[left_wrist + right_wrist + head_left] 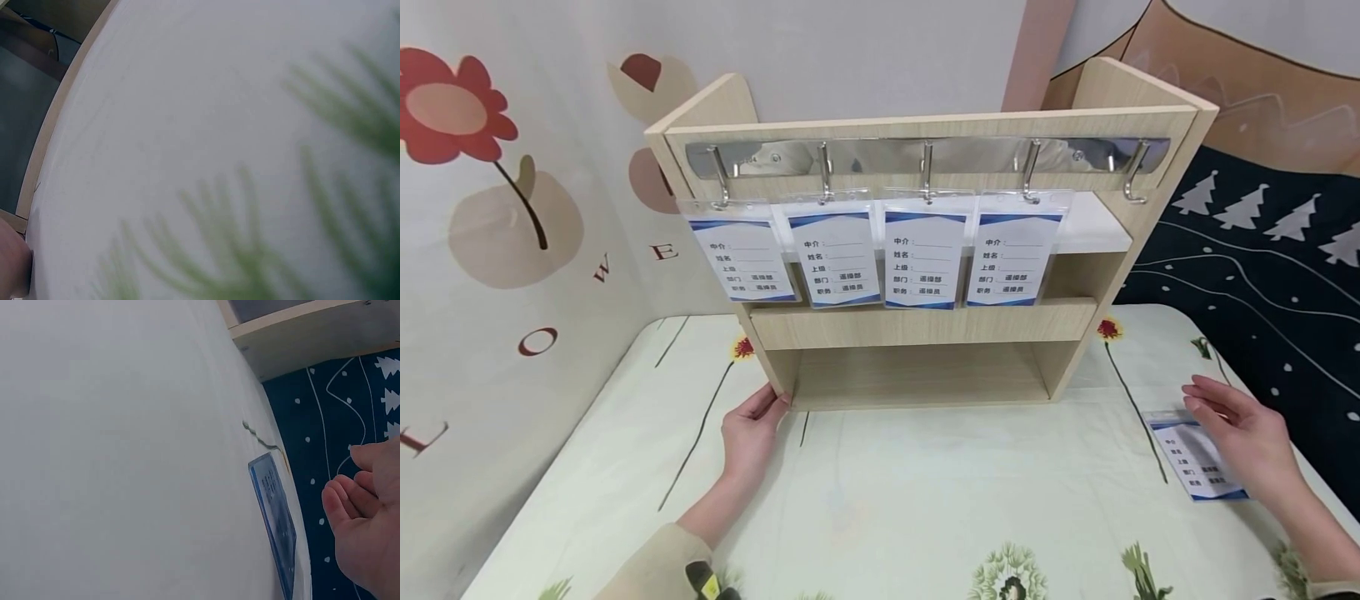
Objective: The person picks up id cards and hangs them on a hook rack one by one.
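Observation:
A small wooden shelf (pixel 925 327) stands on the patterned tablecloth, with a metal hook rail (pixel 880 157) across its upper front. My left hand (pixel 752 433) holds the shelf's lower left corner, thumb at the front edge; only a bit of that hand shows in the left wrist view. Several clear-sleeved name badges, among them the rightmost one (pixel 1017 254), hang in a row from the hooks. One more badge (pixel 1197 460) lies flat on the cloth at the right. Just over it hovers my right hand (pixel 1255 433), fingers loosely bent with nothing in them; the right wrist view shows it apart from this badge (pixel 274 515).
The far right hook (pixel 1135 175) carries no badge. A white curtain (pixel 587 150) with flower prints closes off the left and back. Dark fabric (pixel 1247 250) with white trees borders the tablecloth (pixel 887 492) on the right.

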{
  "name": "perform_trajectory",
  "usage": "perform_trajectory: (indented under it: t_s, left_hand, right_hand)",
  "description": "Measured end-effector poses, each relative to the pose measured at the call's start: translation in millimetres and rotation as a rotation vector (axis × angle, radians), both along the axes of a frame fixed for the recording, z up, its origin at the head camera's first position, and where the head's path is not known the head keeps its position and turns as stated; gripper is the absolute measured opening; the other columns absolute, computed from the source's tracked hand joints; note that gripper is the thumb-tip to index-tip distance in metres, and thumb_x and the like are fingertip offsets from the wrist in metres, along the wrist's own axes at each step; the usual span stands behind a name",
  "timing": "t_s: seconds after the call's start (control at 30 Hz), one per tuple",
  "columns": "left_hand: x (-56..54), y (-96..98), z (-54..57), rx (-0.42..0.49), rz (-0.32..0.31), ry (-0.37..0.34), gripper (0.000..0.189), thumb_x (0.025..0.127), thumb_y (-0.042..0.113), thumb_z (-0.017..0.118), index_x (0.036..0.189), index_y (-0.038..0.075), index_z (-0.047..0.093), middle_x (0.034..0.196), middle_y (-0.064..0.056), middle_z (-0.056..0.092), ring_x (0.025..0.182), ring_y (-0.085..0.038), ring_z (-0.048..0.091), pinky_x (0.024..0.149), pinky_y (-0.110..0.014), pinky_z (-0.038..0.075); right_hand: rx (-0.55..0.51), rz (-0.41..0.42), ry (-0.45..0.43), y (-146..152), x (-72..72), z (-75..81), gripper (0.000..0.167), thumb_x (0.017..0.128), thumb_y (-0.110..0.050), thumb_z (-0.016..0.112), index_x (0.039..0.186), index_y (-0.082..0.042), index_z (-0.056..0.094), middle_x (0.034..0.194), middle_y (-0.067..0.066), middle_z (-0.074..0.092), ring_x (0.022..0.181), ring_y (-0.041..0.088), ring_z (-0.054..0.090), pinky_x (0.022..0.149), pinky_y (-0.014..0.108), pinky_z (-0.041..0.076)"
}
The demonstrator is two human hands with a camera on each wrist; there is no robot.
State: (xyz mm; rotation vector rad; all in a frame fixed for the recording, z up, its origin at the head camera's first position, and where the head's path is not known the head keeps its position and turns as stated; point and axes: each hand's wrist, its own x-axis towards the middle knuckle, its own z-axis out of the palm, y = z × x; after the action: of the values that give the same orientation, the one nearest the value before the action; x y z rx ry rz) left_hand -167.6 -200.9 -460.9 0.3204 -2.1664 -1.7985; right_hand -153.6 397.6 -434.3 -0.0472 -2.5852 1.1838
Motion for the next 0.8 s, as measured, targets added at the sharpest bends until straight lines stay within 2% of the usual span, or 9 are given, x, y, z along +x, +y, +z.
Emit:
perform_trajectory:
  t_s: [0.13, 0.3, 0.37, 0.43, 0.5, 0.57, 0.6, 0.8]
  left_hand:
    - [-0.7, -0.5, -0.3, 0.006, -0.005, -0.004, 0.04, 0.099, 0.0, 0.065, 0.138, -0.007, 0.059, 0.133, -0.025, 0.062, 0.091, 0.012, 0.063, 0.083, -0.012, 0.055]
    - [-0.1, -0.6, 0.7, 0.002, -0.015, -0.016, 0.041, 0.099, 0.002, 0.065, 0.139, -0.007, 0.058, 0.134, -0.025, 0.061, 0.092, 0.012, 0.062, 0.084, -0.012, 0.055]
    - [0.5, -0.7, 0.8, 0.002, -0.016, -0.023, 0.041, 0.099, 0.002, 0.065, 0.139, -0.006, 0.058, 0.135, -0.025, 0.061, 0.093, 0.012, 0.062, 0.084, -0.011, 0.054]
    - [0.4, -0.5, 0.4, 0.005, -0.013, -0.023, 0.041, 0.099, 0.002, 0.065, 0.139, -0.006, 0.059, 0.135, -0.024, 0.061, 0.092, 0.013, 0.062, 0.084, -0.011, 0.055]
    - [0.3, -0.2, -0.1, 0.008, -0.009, -0.019, 0.04, 0.099, 0.001, 0.065, 0.138, -0.006, 0.059, 0.134, -0.024, 0.061, 0.091, 0.013, 0.063, 0.084, -0.012, 0.055]
    - [0.2, 0.1, -0.3, 0.012, -0.006, -0.013, 0.04, 0.099, 0.001, 0.066, 0.138, -0.006, 0.059, 0.134, -0.024, 0.062, 0.093, 0.011, 0.064, 0.083, -0.012, 0.055]
    - [0.0, 0.4, -0.2, 0.015, -0.005, -0.011, 0.04, 0.099, 0.001, 0.066, 0.138, -0.006, 0.059, 0.134, -0.024, 0.062, 0.093, 0.011, 0.064, 0.083, -0.011, 0.055]
    - [1.4, 1.4, 2.0, 0.025, -0.007, -0.007, 0.039, 0.099, 0.001, 0.065, 0.137, -0.005, 0.06, 0.134, -0.025, 0.061, 0.099, 0.004, 0.066, 0.083, -0.01, 0.054]
  right_hand:
    - [0.029, -0.008, -0.028, 2.0, -0.5, -2.4, 0.052, 0.105, -0.025, 0.061, 0.141, 0.012, 0.053, 0.101, -0.046, 0.052, 0.093, -0.029, 0.046, 0.074, -0.004, 0.037]
    - [0.039, -0.006, -0.056, 4.8, -1.5, -5.5, 0.052, 0.105, -0.024, 0.061, 0.141, 0.012, 0.052, 0.101, -0.046, 0.05, 0.092, -0.029, 0.045, 0.072, -0.003, 0.038]
    - [0.056, -0.002, -0.057, 7.1, -2.2, -7.0, 0.049, 0.105, -0.021, 0.062, 0.14, 0.013, 0.053, 0.102, -0.042, 0.052, 0.091, -0.028, 0.045, 0.072, -0.003, 0.038]
    - [0.104, 0.0, -0.071, 9.8, -2.8, -9.5, 0.048, 0.103, -0.018, 0.064, 0.139, 0.012, 0.054, 0.105, -0.028, 0.064, 0.089, -0.028, 0.043, 0.07, -0.002, 0.037]
    - [0.16, 0.002, -0.088, 12.4, -3.4, -13.0, 0.046, 0.102, -0.015, 0.065, 0.138, 0.012, 0.055, 0.11, -0.005, 0.072, 0.087, -0.028, 0.041, 0.068, 0.0, 0.037]
    - [0.206, 0.007, -0.1, 14.7, -3.9, -16.9, 0.045, 0.1, -0.012, 0.066, 0.137, 0.012, 0.056, 0.115, 0.02, 0.071, 0.086, -0.028, 0.038, 0.066, 0.001, 0.036]
    - [0.222, 0.008, -0.107, 15.2, -3.9, -18.3, 0.045, 0.1, -0.011, 0.066, 0.137, 0.012, 0.056, 0.119, 0.028, 0.068, 0.085, -0.028, 0.037, 0.065, 0.002, 0.036]
    - [0.256, -0.02, -0.143, 18.2, -3.6, -18.7, 0.047, 0.097, -0.009, 0.068, 0.137, 0.011, 0.055, 0.125, 0.033, 0.063, 0.084, -0.026, 0.034, 0.062, 0.009, 0.038]
